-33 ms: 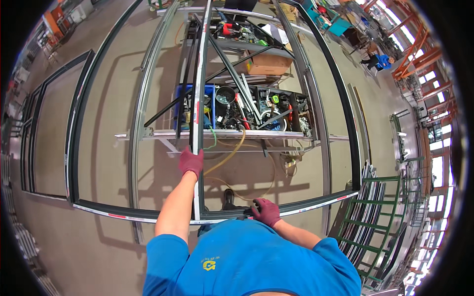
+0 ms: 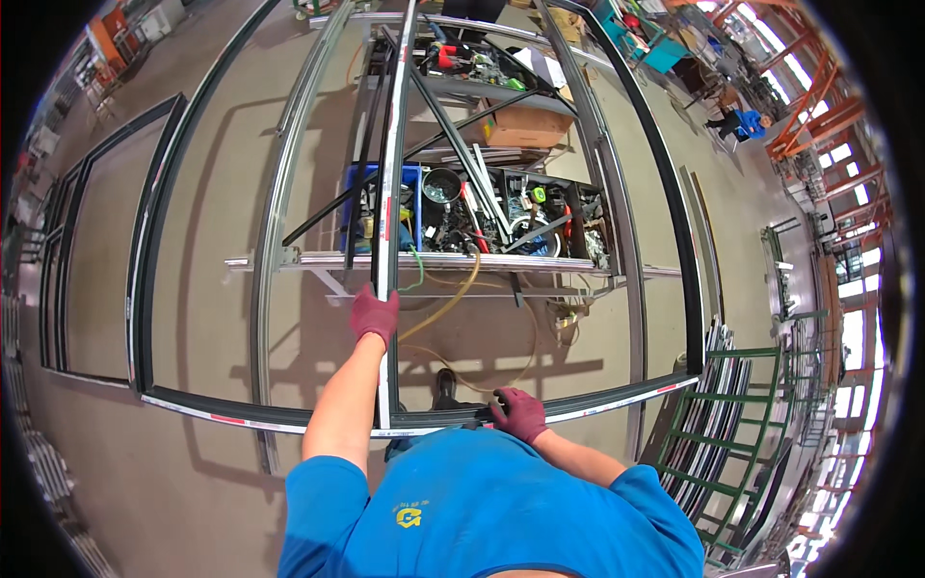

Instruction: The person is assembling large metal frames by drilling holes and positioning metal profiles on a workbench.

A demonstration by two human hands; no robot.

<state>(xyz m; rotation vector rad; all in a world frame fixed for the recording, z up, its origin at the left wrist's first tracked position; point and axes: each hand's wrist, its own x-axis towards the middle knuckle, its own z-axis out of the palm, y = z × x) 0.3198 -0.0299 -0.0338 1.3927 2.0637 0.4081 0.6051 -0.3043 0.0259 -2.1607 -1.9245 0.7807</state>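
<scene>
A large dark window frame (image 2: 695, 318), edged with pale protective strip, lies across a metal support stand (image 2: 624, 231). A centre bar (image 2: 388, 193) divides it from front to back. My left hand (image 2: 374, 316), in a maroon glove, is closed round this bar, a little in from the near side. On the near rail (image 2: 597, 397), close against my body, my right hand (image 2: 519, 415) is curled over the edge in a matching glove. Its fingertips rest by a small dark spot on the rail that I cannot make out. The undersides of both grips are hidden.
Below the frame, a shelf carries a blue bin (image 2: 412, 207), a tray of tools and fittings (image 2: 554, 207) and a cardboard box (image 2: 525, 125). A yellow hose (image 2: 453, 303) hangs down. Right stands a green rack (image 2: 718, 414) of profiles; a person (image 2: 742, 123) sits far right.
</scene>
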